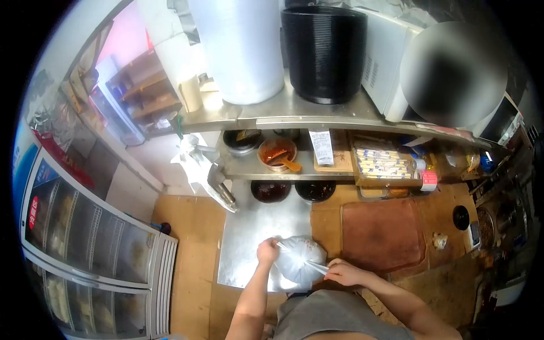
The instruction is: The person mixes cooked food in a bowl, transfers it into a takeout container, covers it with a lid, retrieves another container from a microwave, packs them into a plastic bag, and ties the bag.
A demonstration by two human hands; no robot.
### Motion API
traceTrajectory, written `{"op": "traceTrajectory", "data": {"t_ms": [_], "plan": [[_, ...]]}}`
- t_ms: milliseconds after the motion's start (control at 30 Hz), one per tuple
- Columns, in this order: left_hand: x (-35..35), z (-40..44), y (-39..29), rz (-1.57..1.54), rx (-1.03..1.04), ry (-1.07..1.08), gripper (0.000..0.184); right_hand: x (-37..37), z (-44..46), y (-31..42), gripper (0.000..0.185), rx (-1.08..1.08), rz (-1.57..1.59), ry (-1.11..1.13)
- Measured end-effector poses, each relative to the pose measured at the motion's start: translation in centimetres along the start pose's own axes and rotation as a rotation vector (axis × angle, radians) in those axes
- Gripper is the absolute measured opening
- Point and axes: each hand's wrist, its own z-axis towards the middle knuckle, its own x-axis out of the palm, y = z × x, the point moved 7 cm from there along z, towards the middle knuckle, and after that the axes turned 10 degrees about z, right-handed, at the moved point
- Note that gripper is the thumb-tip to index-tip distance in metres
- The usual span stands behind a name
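A filled, whitish plastic bag (298,263) sits on the shiny metal sheet (243,238) near my body, its top gathered. My left hand (268,251) is closed on one end of the bag's top, at its left side. On the right, my right hand (343,272) pinches the other end, which is pulled out taut. What the bag holds cannot be made out through the plastic.
Two dark bowls (271,191) stand behind the sheet. Above are a shelf with a red sauce bowl (277,153), a hanging receipt (321,148) and a box of wrapped sticks (384,164). A reddish board (382,233) lies right; a glass-door fridge (93,238) stands left.
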Motion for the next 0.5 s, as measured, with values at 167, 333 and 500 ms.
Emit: {"op": "traceTrajectory", "data": {"t_ms": [167,333,500], "plan": [[1.3,-2.0,0.7,-1.083,-0.164,0.540,0.022,0.5,0.9,-0.4,0.029,0.089,0.544,-0.001],[-2.5,-9.6,-6.1,-1.232,-0.179,0.885,0.026,1.3,6.2,3.1,0.058,0.112,0.951,-0.123],[-1.2,-10.5,-7.7,-0.840,0.084,0.823,0.014,2.7,8.9,1.7,0.061,-0.022,0.933,-0.206]]}}
